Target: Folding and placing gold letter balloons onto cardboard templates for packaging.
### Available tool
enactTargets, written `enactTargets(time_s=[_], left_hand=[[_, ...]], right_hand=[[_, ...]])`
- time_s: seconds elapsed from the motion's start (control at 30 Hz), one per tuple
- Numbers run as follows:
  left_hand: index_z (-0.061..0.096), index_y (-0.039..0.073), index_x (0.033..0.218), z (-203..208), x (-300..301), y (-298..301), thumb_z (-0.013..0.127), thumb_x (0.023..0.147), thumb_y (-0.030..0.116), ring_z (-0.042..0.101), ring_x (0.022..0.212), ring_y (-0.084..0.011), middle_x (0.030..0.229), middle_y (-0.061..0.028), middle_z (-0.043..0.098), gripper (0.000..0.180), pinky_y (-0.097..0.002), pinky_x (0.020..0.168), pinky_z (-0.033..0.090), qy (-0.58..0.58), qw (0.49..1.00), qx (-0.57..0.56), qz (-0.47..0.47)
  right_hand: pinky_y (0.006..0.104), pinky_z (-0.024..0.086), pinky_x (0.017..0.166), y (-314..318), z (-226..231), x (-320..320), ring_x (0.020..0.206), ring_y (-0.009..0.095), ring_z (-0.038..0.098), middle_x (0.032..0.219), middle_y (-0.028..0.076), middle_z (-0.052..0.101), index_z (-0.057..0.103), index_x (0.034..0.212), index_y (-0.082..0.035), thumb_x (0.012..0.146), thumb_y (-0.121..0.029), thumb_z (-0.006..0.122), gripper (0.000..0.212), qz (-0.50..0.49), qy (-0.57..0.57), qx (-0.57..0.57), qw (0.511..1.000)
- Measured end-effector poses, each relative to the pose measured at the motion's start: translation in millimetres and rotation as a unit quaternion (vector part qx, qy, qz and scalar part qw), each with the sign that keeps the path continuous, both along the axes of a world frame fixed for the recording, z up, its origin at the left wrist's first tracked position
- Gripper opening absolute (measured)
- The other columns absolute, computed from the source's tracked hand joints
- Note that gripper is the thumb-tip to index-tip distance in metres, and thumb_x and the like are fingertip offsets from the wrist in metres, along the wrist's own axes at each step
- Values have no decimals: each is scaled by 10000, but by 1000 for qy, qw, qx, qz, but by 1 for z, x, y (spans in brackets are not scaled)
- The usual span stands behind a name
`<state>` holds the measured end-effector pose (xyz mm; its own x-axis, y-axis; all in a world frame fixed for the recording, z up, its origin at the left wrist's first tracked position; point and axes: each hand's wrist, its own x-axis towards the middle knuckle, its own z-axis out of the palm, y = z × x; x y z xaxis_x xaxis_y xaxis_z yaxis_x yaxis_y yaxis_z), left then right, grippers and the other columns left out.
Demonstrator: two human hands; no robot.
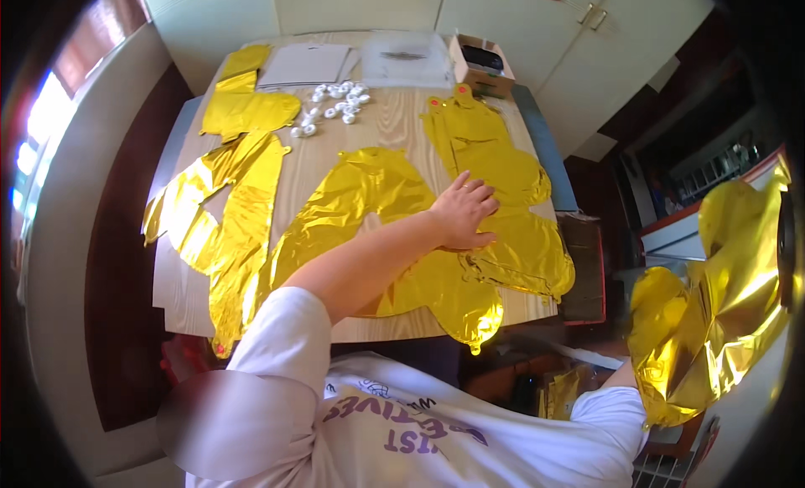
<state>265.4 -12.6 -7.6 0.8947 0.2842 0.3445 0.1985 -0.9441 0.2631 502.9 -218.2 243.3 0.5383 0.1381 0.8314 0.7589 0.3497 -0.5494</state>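
My left hand (465, 213) lies palm down with its fingers spread on a flat gold foil balloon (503, 165) at the right side of the table. Beneath my left forearm another gold foil balloon (369, 186) spreads across the middle. To the right, off the table, a large crumpled gold foil balloon (713, 312) hangs in front of my right arm. It covers my right hand, so its fingers and grip are hidden. More deflated gold balloons (243, 211) lie on the left part of the wooden table (394, 119).
Several small white rolls (340, 102) sit toward the back. Along the far edge are white flat sheets (306, 66), a clear plastic bag (404, 59) and a cardboard box (484, 69) holding a black object. Pale cabinets (360, 8) stand behind the table.
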Motion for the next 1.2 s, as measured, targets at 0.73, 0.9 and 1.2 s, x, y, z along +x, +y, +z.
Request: enactTargets(time_s=[0.73,0.9,1.2], left_hand=[[665,113,1204,35,-267,-53,712,874,307,507,1319,-338,1350,-139,571,386,-581,1162,316,-6,998,-45,42],[677,100,1178,23,-273,-54,704,883,311,529,1297,-309,1299,-118,604,364,-570,1157,330,17,999,-16,44],[611,91,1288,39,-306,-63,720,882,385,511,1323,-330,1332,-132,586,513,-591,1149,320,24,993,-45,109]], right_hand=[[544,488,883,286,-250,-296,992,353,684,1090,153,702,706,1005,-74,919,-321,563,299,26,-66,-587,806],[481,535,896,289,-226,-244,1004,406,680,1071,197,725,734,965,-79,923,-344,573,313,160,-70,-576,799],[464,279,1193,230,-233,-218,1441,352,365,1527,190,439,555,1411,-96,961,-427,613,561,185,-350,-580,712]])
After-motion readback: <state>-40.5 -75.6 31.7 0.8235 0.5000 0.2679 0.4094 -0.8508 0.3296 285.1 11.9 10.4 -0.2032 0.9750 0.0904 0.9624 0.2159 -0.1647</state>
